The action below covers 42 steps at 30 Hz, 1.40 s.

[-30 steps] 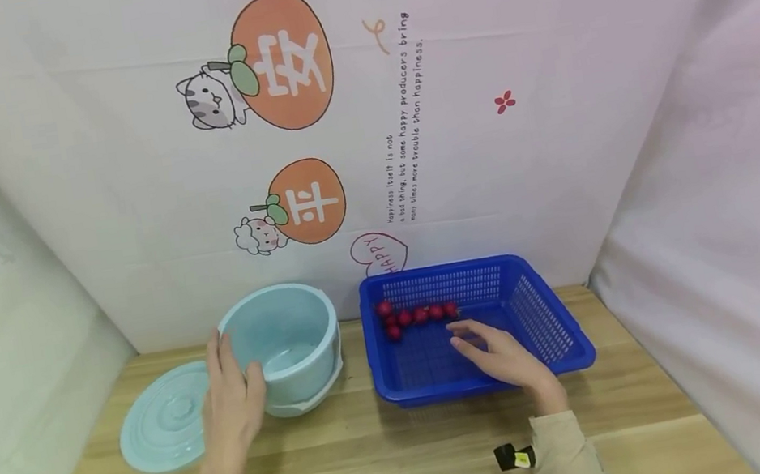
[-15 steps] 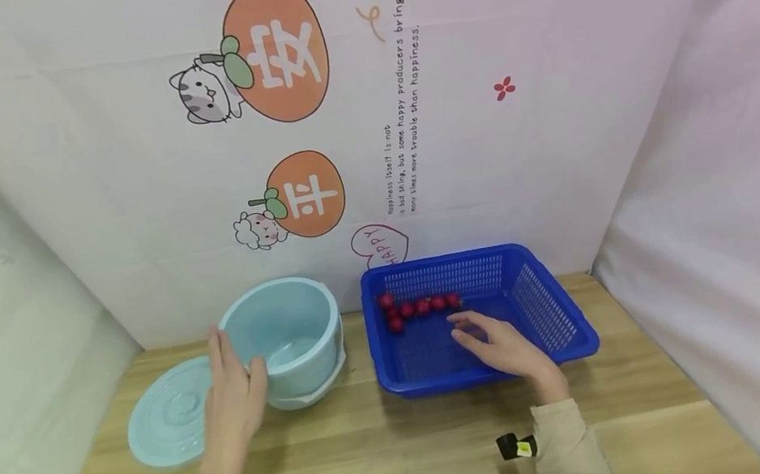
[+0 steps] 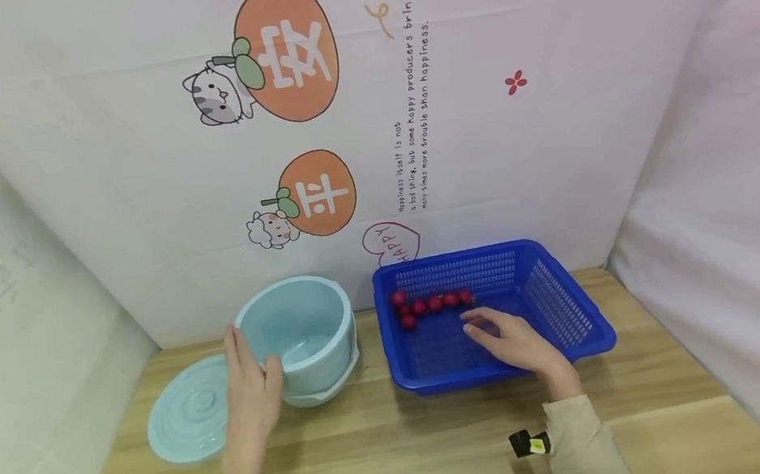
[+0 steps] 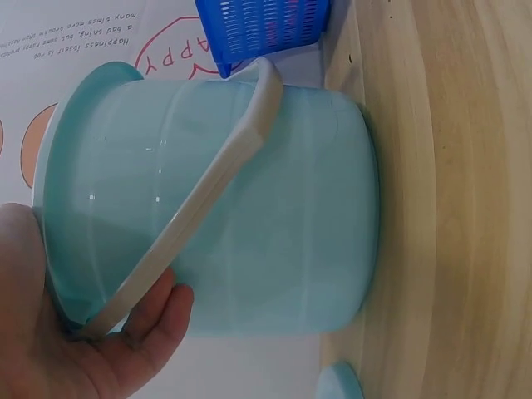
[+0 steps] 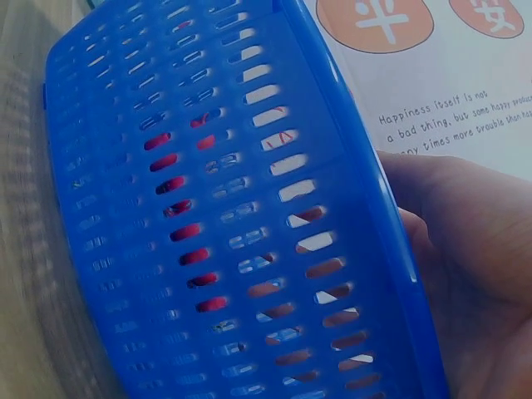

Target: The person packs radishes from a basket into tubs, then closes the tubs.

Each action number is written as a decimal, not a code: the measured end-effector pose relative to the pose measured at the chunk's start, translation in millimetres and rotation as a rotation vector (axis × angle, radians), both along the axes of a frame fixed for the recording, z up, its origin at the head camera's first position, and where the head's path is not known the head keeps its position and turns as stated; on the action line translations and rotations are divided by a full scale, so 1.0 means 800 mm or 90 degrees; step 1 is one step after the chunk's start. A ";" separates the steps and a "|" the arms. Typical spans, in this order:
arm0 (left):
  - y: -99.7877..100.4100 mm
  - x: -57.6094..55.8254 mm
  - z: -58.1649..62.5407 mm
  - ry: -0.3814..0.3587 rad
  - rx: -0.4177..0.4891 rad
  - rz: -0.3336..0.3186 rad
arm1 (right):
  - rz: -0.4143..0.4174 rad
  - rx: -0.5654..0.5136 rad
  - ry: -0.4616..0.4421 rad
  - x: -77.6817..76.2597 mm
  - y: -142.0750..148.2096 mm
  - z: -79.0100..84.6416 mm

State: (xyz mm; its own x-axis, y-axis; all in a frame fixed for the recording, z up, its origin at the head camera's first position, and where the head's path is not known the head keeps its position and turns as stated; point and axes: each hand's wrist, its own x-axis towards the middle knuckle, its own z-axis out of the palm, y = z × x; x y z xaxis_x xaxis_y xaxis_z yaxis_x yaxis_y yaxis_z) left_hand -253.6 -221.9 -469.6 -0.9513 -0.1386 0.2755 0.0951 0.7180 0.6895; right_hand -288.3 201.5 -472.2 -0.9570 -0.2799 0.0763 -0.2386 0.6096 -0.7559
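My left hand (image 3: 251, 399) is at the near left side of a light blue bucket (image 3: 322, 368), fingers straight and thumb over the front rim. In the left wrist view, fingertips (image 4: 170, 316) lie by the bucket's outer wall, just under its pale handle (image 4: 199, 199). My right hand (image 3: 523, 342) hovers over the near right part of a blue plastic basket (image 3: 439, 382), fingers loosely bent and holding nothing. Several small red round fruits (image 3: 435, 303) lie in an L-shaped row at the basket's back left, left of the right fingertips. Through the basket's slots they show red in the right wrist view.
A round light blue lid (image 3: 186, 421) lies on the wooden table (image 3: 413, 461) left of the bucket, partly behind my left hand. Bucket and basket stand side by side near the printed back cloth (image 3: 477, 198). White cloth hangs on both sides.
The head view has shifted slightly, so everything sits a little further right and higher in it. Both hands keep nearly the same places beside the bucket and over the basket.
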 end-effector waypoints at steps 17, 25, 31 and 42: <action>0.000 -0.010 -0.006 0.009 0.009 -0.004 | 0.075 0.000 -0.047 -0.049 -0.027 0.043; -0.006 -0.012 -0.007 0.016 0.007 -0.001 | 0.129 0.016 -0.075 -0.076 -0.052 0.077; -0.006 -0.016 -0.006 0.030 0.011 -0.008 | 0.179 0.049 -0.092 -0.103 -0.063 0.105; -0.010 -0.011 -0.003 0.023 0.013 -0.008 | 0.283 0.072 -0.122 -0.157 -0.080 0.123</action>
